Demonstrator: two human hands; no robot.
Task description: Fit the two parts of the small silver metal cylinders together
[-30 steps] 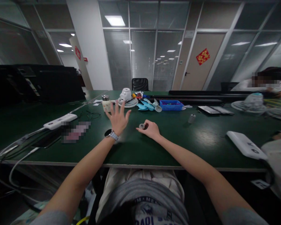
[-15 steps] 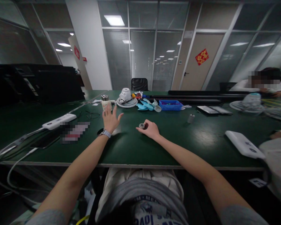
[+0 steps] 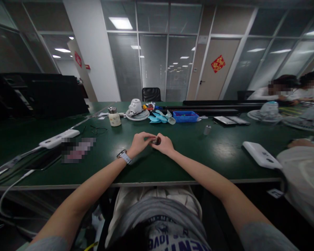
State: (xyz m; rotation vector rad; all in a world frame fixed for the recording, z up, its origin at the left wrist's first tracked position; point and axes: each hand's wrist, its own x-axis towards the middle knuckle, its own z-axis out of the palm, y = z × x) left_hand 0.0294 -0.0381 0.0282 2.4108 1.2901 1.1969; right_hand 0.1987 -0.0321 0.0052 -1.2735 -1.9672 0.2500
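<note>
In the head view, both hands meet over the green table in front of me. Between them is a small round metal cylinder (image 3: 155, 141), mostly covered by fingers. My right hand (image 3: 165, 144) is closed round it from the right, thumb low and index finger over the top. From the left, my left hand (image 3: 139, 144) closes on it with thumb and fingertips; their exact contact is partly hidden. A similar grey metal cylinder (image 3: 207, 130) with a small tip on top stands upright on the table to the right.
Behind the hands are a cream bottle (image 3: 114, 119), a white fan part (image 3: 137, 114), light-blue fan blades (image 3: 161, 117) and a blue tray (image 3: 185, 116). A white power strip (image 3: 59, 138) lies left, a white device (image 3: 261, 155) right. Other people sit at the right.
My left hand has come down and right from its spread pose near the bottle, closing on the cylinder in my right hand. The view has turned slightly right.
</note>
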